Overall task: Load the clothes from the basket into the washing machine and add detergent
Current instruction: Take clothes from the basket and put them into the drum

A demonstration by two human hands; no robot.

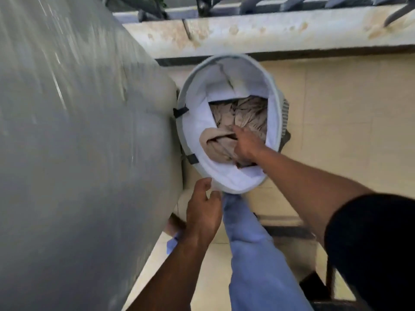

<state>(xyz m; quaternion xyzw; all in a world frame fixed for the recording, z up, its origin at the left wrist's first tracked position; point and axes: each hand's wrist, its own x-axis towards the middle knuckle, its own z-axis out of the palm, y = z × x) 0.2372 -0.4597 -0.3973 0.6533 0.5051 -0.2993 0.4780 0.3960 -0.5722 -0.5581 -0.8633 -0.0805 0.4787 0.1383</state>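
Observation:
A round white laundry basket [197, 104] stands on the tiled floor beside the grey washing machine [78, 142], which fills the left of the view. Inside the basket lies beige clothing [215, 142] over a patterned light cloth [247, 113]. My right hand [246, 144] reaches into the basket and grips the beige clothing. My left hand [203, 209] pinches the basket's near rim between thumb and fingers. The machine's opening is out of sight.
A stained concrete ledge [269, 34] with dark railing runs across the back. Cream floor tiles [348, 120] spread to the right of the basket. My leg in blue jeans [253, 254] stands just below the basket.

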